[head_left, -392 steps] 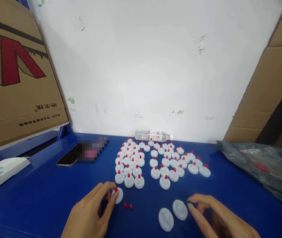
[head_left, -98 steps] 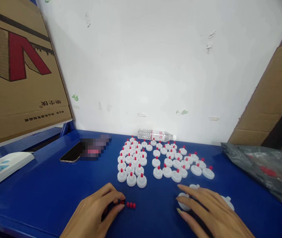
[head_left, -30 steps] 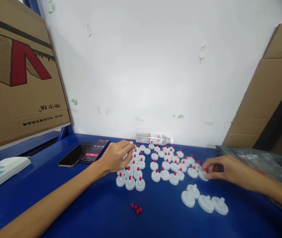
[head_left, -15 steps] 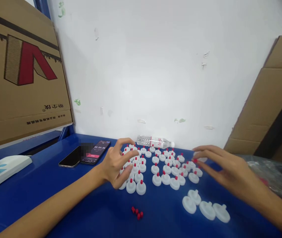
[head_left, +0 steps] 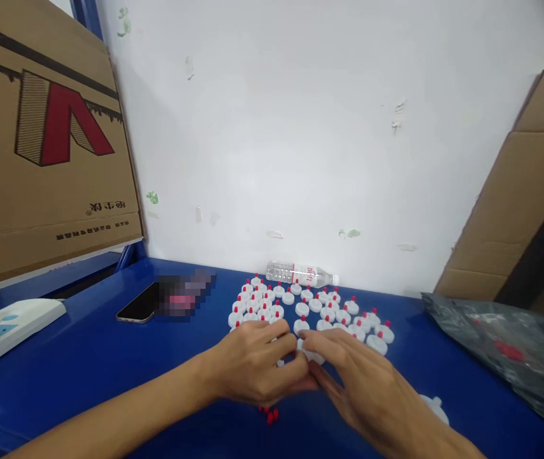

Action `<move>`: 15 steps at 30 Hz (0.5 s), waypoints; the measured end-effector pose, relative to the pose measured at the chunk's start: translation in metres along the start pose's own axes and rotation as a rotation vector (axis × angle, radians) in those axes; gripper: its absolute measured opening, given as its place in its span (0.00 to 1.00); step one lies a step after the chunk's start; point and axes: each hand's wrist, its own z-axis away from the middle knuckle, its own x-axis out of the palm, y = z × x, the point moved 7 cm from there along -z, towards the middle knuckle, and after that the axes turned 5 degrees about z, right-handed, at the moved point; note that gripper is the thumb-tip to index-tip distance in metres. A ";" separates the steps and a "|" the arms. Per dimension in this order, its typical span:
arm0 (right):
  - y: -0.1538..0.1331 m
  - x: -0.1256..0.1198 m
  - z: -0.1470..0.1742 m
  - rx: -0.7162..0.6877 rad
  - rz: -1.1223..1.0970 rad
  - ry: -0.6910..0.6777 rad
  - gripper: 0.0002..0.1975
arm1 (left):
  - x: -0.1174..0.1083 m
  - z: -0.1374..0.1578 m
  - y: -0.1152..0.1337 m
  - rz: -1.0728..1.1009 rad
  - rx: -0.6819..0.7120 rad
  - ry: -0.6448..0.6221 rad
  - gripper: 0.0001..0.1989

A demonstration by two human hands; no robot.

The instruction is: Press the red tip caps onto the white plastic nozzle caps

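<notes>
Low over the middle of the blue table, my two hands have come together. The fingers of my left hand (head_left: 262,360) are curled in a pinch; whatever lies in them is hidden. My right hand (head_left: 362,376) meets it from the right, its fingers closed around what seems to be a white round cap (head_left: 311,352), partly covered by both hands. Behind them stand several white caps with red tips (head_left: 301,325) on their spouts. Small loose red tips (head_left: 272,417) lie below my left hand. A white cap with a bare spout (head_left: 437,408) shows beside my right forearm.
A clear plastic bottle (head_left: 300,274) lies along the wall. Phones (head_left: 138,303) rest on the left, near a white power strip (head_left: 18,325). A grey plastic bag (head_left: 506,347) sits at the right. Large cardboard boxes (head_left: 81,185) flank both sides.
My right hand has moved left from the far right caps, where a bare white cap no longer lies. My left hand has moved right and down to meet it.
</notes>
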 end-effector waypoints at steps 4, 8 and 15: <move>0.006 -0.009 0.002 0.052 0.008 0.073 0.20 | 0.004 -0.001 -0.011 0.023 -0.120 -0.053 0.16; 0.006 -0.009 0.003 0.053 0.006 0.090 0.21 | 0.007 0.001 -0.016 0.050 -0.163 -0.061 0.14; 0.006 -0.002 0.006 0.030 -0.019 0.058 0.17 | 0.012 0.002 -0.014 0.061 -0.155 -0.099 0.15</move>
